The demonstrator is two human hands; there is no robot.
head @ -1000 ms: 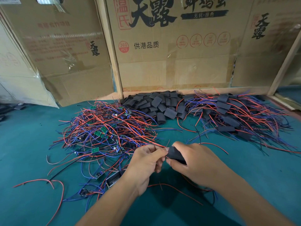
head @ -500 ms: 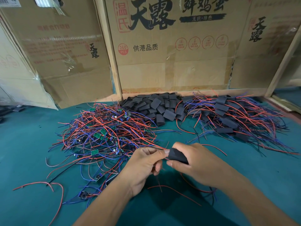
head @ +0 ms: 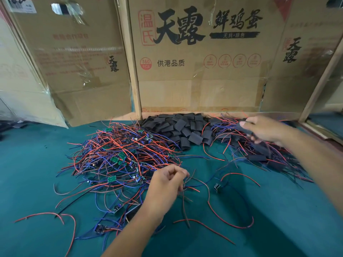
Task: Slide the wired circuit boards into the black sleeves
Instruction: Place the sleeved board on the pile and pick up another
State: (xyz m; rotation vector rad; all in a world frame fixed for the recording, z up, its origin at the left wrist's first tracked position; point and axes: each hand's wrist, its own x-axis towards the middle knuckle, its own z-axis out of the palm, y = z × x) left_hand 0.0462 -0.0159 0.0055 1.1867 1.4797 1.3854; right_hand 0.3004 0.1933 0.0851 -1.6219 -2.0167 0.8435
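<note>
My right hand (head: 265,130) is out at the far right, shut on a black sleeve (head: 243,127), just above the heap of sleeved boards (head: 259,156) with red and blue wires. My left hand (head: 167,180) rests lower, near the middle of the table, its thumb and fingers pinched on a few thin wires (head: 193,182) that look blurred. To its left spreads the tangle of wired circuit boards (head: 115,158), small green boards among red and blue leads. A pile of empty black sleeves (head: 178,127) lies at the back centre.
The green table mat (head: 278,229) carries loose red and blue wires (head: 232,225) in front and a small stray component (head: 217,187). Cardboard boxes (head: 200,71) wall off the back. A wooden frame (head: 319,84) stands at the right.
My hands were together at the centre on one sleeve. They have parted: the right hand carried the sleeve back and right to the finished heap, and the left hand stayed by the wire tangle.
</note>
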